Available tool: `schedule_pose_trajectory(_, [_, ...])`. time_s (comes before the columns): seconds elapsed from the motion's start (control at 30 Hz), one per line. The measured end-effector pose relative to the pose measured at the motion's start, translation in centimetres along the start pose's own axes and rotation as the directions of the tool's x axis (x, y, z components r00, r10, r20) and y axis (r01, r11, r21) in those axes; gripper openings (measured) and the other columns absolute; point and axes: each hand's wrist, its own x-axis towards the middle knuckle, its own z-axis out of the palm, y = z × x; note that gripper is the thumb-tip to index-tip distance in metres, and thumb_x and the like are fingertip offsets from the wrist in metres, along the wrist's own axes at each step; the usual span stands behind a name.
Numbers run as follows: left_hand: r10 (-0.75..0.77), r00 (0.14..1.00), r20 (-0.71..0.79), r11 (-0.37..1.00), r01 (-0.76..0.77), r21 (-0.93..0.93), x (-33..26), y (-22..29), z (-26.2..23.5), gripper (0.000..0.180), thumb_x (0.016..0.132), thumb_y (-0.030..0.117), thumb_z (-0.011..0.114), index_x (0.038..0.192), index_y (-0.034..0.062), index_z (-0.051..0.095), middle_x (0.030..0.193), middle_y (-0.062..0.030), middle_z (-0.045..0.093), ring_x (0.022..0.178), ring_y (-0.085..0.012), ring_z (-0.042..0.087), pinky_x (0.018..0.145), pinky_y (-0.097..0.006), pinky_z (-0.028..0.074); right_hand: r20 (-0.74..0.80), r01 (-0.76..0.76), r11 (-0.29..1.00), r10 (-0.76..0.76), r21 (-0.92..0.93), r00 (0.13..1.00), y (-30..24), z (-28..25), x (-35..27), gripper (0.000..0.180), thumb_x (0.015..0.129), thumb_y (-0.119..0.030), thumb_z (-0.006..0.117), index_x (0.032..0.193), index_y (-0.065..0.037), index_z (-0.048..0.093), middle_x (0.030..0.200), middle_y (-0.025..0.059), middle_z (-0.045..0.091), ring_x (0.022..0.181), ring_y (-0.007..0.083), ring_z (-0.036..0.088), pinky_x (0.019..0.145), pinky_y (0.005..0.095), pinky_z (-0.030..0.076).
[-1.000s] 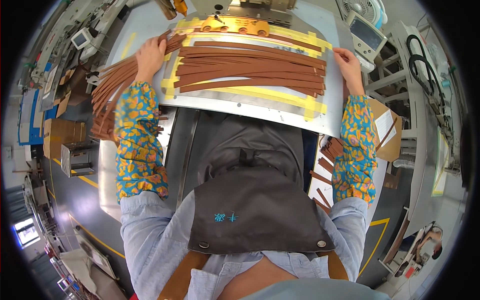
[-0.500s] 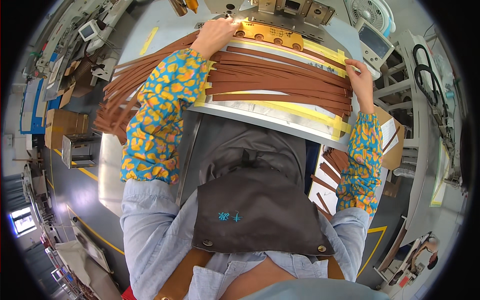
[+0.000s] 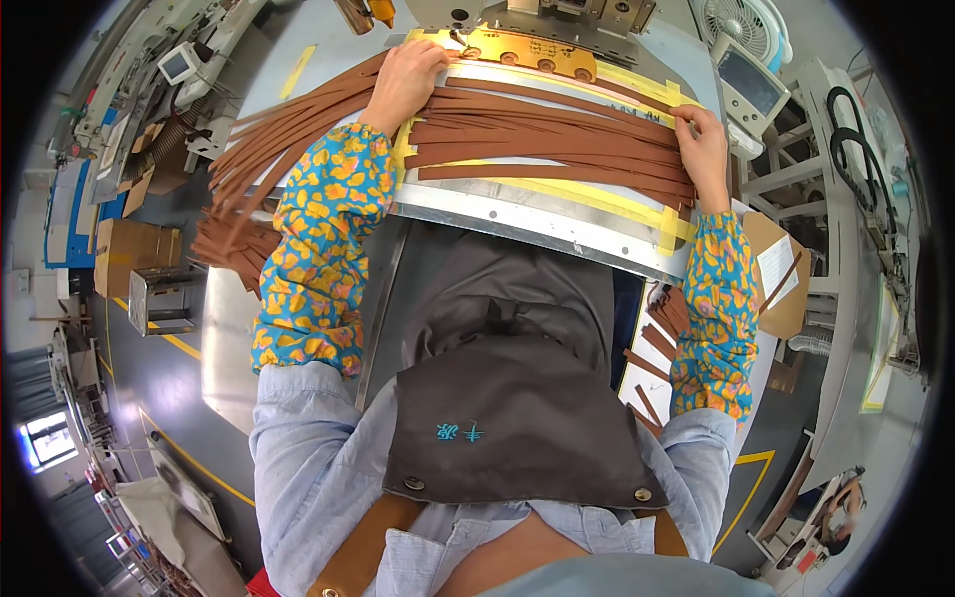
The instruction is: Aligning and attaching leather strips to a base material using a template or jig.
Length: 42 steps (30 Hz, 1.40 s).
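Note:
My left hand (image 3: 406, 85) is at the left end of a yellow plate (image 3: 537, 60) with round holes. Its fingers are closed together, and what lies under the fingertips is hidden. With thumb and fingers, my right hand (image 3: 703, 154) pinches the right end of a thin brown strip (image 3: 652, 102) that comes out from along the plate's front edge. Between my hands, many flat brown strips (image 3: 547, 139) lie side by side on the bed. Beyond my left wrist, more brown strips (image 3: 298, 114) fan out and droop over the table's left side.
Yellow tape (image 3: 668, 229) marks the bed, above a metal front rail (image 3: 557, 231). A machine head (image 3: 587, 20) stands behind the plate. To the right are a small screen (image 3: 751, 80) and a white fan (image 3: 738, 28). Short brown pieces (image 3: 659, 338) lie below my right sleeve.
The bed and plate appear slightly farther up, and the metal front rail shows more. My left hand has shifted left along the plate. My right hand moved slightly with the bed, still pinching the strip.

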Motion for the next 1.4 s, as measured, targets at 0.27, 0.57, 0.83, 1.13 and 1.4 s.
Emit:
schedule_pose_trajectory(0.27, [-0.117, 0.992, 0.040, 0.985, 0.121, -0.119, -0.2, 0.5, 0.0, 0.007, 0.082, 0.011, 0.059, 0.083, 0.0047, 0.062, 0.087, -0.0080, 0.062, 0.087, -0.0278, 0.056, 0.077, -0.037, 0.045, 0.036, -0.080, 0.997, 0.079, 0.008, 0.996, 0.9, 0.1, -0.3, 0.012, 0.080, -0.012, 0.061, 0.088, -0.010, 0.069, 0.086, 0.0068, 0.061, 0.081, 0.0236, 0.054, 0.076, 0.0327, 0.044])
schedule_pose_trajectory(0.57, [-0.169, 0.985, 0.018, 0.981, 0.170, -0.095, -0.5, -0.1, 0.6, 0.008, 0.081, 0.011, 0.059, 0.083, 0.0056, 0.063, 0.085, -0.0096, 0.062, 0.086, -0.0286, 0.057, 0.075, -0.037, 0.046, 0.016, -0.084, 0.992, 0.082, 0.091, 0.996, 1.2, 0.4, -0.3, 0.012, 0.080, -0.011, 0.062, 0.088, -0.009, 0.070, 0.083, 0.0061, 0.059, 0.073, 0.0189, 0.054, 0.069, 0.0295, 0.045])
schedule_pose_trajectory(0.83, [-0.155, 0.988, 0.020, 0.980, 0.156, -0.121, -0.4, 0.1, 0.5, 0.008, 0.081, 0.011, 0.058, 0.083, 0.0048, 0.063, 0.083, -0.0104, 0.062, 0.085, -0.0294, 0.057, 0.075, -0.038, 0.046, 0.015, -0.124, 0.980, 0.123, 0.159, 0.992, 1.5, 0.4, -0.4, 0.012, 0.081, -0.011, 0.062, 0.089, -0.008, 0.070, 0.085, 0.0065, 0.060, 0.076, 0.0190, 0.057, 0.071, 0.0288, 0.046])
schedule_pose_trajectory(1.13, [-0.144, 0.990, 0.003, 0.981, 0.143, -0.134, -0.2, 0.1, 0.6, 0.008, 0.080, 0.011, 0.058, 0.079, 0.0058, 0.064, 0.080, -0.0102, 0.062, 0.084, -0.0276, 0.057, 0.075, -0.038, 0.045, 0.002, -0.112, 0.980, 0.114, 0.166, 0.994, 2.0, 0.4, -0.4, 0.012, 0.080, -0.012, 0.062, 0.089, -0.008, 0.069, 0.087, 0.0070, 0.061, 0.079, 0.0208, 0.059, 0.074, 0.0296, 0.046])
schedule_pose_trajectory(1.4, [-0.156, 0.988, 0.017, 0.980, 0.157, -0.121, -0.3, -0.2, 0.8, 0.008, 0.080, 0.012, 0.058, 0.079, 0.0061, 0.064, 0.080, -0.0104, 0.062, 0.085, -0.0281, 0.057, 0.074, -0.038, 0.045, 0.008, -0.126, 0.983, 0.126, 0.134, 0.992, 2.0, 0.5, -0.4, 0.012, 0.081, -0.013, 0.062, 0.089, -0.009, 0.070, 0.088, 0.0069, 0.062, 0.082, 0.0216, 0.059, 0.076, 0.0302, 0.047])
